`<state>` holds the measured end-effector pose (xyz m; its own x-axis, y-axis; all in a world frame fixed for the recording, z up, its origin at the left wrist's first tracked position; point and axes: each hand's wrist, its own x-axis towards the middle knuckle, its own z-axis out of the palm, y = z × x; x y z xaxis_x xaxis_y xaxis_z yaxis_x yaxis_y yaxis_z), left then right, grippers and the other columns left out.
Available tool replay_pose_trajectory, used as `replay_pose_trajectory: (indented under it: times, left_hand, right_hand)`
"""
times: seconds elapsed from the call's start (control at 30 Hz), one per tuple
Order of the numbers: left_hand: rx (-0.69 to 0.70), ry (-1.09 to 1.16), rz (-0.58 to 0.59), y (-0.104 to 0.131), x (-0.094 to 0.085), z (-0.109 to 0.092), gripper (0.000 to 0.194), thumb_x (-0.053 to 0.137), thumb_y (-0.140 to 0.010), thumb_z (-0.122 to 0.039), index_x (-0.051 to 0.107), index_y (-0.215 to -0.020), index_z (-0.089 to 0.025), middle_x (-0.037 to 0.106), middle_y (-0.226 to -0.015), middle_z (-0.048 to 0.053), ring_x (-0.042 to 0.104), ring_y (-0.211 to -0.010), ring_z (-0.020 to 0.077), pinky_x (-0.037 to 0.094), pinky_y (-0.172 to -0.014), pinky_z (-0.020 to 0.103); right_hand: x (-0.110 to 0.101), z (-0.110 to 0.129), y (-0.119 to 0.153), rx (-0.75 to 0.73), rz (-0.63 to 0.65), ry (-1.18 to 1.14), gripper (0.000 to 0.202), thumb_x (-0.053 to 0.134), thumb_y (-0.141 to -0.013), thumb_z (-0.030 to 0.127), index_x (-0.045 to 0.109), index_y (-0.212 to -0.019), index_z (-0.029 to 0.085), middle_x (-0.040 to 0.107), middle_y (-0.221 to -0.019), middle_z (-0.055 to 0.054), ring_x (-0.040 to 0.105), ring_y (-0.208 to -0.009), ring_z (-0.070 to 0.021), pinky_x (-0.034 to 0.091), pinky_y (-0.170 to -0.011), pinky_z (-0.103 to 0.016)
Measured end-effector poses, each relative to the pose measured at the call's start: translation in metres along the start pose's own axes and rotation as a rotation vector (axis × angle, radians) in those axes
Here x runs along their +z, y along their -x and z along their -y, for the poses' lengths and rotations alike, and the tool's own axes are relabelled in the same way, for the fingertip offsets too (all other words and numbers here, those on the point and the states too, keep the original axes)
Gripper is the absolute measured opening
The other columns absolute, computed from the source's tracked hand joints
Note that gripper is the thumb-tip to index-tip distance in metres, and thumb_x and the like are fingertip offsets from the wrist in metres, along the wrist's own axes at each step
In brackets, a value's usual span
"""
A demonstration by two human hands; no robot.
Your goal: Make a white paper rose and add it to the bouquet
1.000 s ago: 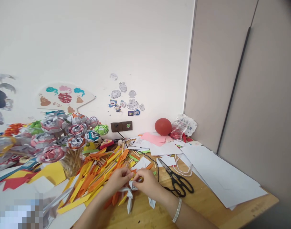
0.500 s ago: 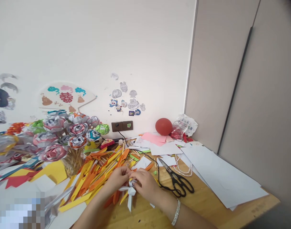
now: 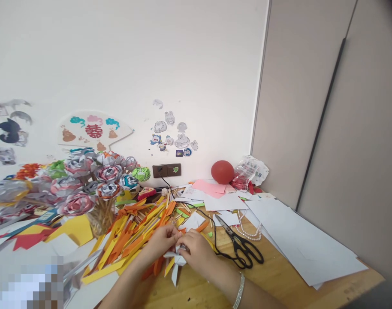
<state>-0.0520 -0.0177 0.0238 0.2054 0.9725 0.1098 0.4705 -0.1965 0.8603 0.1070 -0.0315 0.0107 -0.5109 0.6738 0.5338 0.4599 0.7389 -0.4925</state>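
The left hand (image 3: 165, 238) and right hand (image 3: 197, 249) meet low in the middle of the view, just above the pale brown wooden table (image 3: 212, 296), their fingertips touching or nearly so. The right hand's thumb and fingers are curled round the upper part of a white folded paper piece with narrow pointed arms (image 3: 176, 273), which hangs below the fingertips near the table's front; its centre is covered by the fingers, so its full shape cannot be made out. The left hand's fingers are bent close together at the same spot, but whether they pinch the paper or something smaller cannot be told. The right wrist wears a glittering silver-coloured bracelet (image 3: 239, 291), and both forearms are cut off by the lower edge. Orange and yellow folded paper strips (image 3: 125, 238) lie heaped beside the left arm, which hides part of them. To the right rest black-handled metal scissors (image 3: 242, 249), their blades partly over a white paper scrap (image 3: 226, 219), beside a string of white beads (image 3: 252, 237). Farther left, layered paper flowers (image 3: 78, 203) crowd together, the outermost running past the left edge. A pixelated block covers the lower left corner, and what lies under it is unreadable.
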Motion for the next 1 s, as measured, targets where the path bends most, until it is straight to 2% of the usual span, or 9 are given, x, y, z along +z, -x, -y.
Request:
replay_pose_trajectory:
  times: [0.13, 0.4, 0.63, 0.73, 0.9, 1.0]
  left_hand:
    - [-0.015, -0.031, -0.015, 0.0009, 0.0015, -0.0022, 0.037, 0.057, -0.064, -0.052, 0.046, -0.055, -0.019, 0.046, -0.047, -0.006, 0.042, -0.045, 0.0106, 0.031, -0.044, 0.022]
    - [-0.028, -0.023, 0.006, 0.0, 0.0025, -0.0024, 0.035, 0.054, -0.066, -0.051, 0.046, -0.058, -0.018, 0.047, -0.048, -0.006, 0.044, -0.045, 0.01, 0.033, -0.045, 0.022]
    - [-0.028, -0.021, 0.024, -0.0002, 0.0028, 0.0026, 0.03, 0.057, -0.064, -0.046, 0.047, -0.057, -0.018, 0.046, -0.047, -0.007, 0.045, -0.044, 0.0101, 0.034, -0.045, 0.022]
    - [-0.022, -0.011, 0.023, 0.0002, 0.0032, 0.0027, 0.029, 0.056, -0.066, -0.045, 0.047, -0.058, -0.019, 0.046, -0.046, -0.007, 0.046, -0.044, 0.0108, 0.034, -0.045, 0.022]
    - [-0.029, 0.037, 0.049, 0.0017, 0.0032, -0.0006, 0.028, 0.059, -0.065, -0.042, 0.046, -0.058, -0.018, 0.046, -0.047, -0.007, 0.047, -0.044, 0.0099, 0.034, -0.044, 0.021]
    - [-0.026, 0.067, 0.079, 0.0024, 0.0024, 0.0002, 0.029, 0.059, -0.066, -0.045, 0.048, -0.06, -0.018, 0.048, -0.047, -0.007, 0.047, -0.044, 0.0099, 0.034, -0.043, 0.021]
  right_hand:
    - [0.0028, -0.0011, -0.0011, 0.078, 0.022, -0.054, 0.012, 0.061, -0.071, 0.007, 0.064, -0.072, 0.019, 0.063, -0.079, -0.002, 0.054, -0.083, -0.0163, 0.039, -0.073, -0.024]
    - [0.001, -0.0027, -0.0016, 0.01, 0.027, -0.002, 0.016, 0.06, -0.071, 0.005, 0.067, -0.073, 0.019, 0.064, -0.075, -0.001, 0.053, -0.08, -0.0152, 0.038, -0.072, -0.023]
    - [-0.0044, 0.0, -0.0031, 0.023, 0.125, 0.029, 0.013, 0.06, -0.075, 0.011, 0.069, -0.078, 0.02, 0.066, -0.079, -0.001, 0.055, -0.081, -0.0153, 0.039, -0.073, -0.023]
    - [-0.0038, -0.0016, -0.0026, -0.013, 0.118, 0.049, 0.014, 0.06, -0.075, 0.011, 0.069, -0.079, 0.02, 0.066, -0.08, -0.001, 0.056, -0.081, -0.0154, 0.039, -0.073, -0.023]
    - [-0.0023, 0.0006, -0.0005, 0.069, 0.09, 0.069, 0.013, 0.06, -0.073, 0.011, 0.069, -0.076, 0.021, 0.066, -0.078, -0.001, 0.057, -0.078, -0.0154, 0.039, -0.07, -0.023]
    - [-0.0036, 0.0031, -0.0001, 0.07, 0.091, 0.065, 0.013, 0.061, -0.073, 0.011, 0.069, -0.074, 0.021, 0.066, -0.078, 0.0, 0.057, -0.077, -0.015, 0.04, -0.068, -0.023]
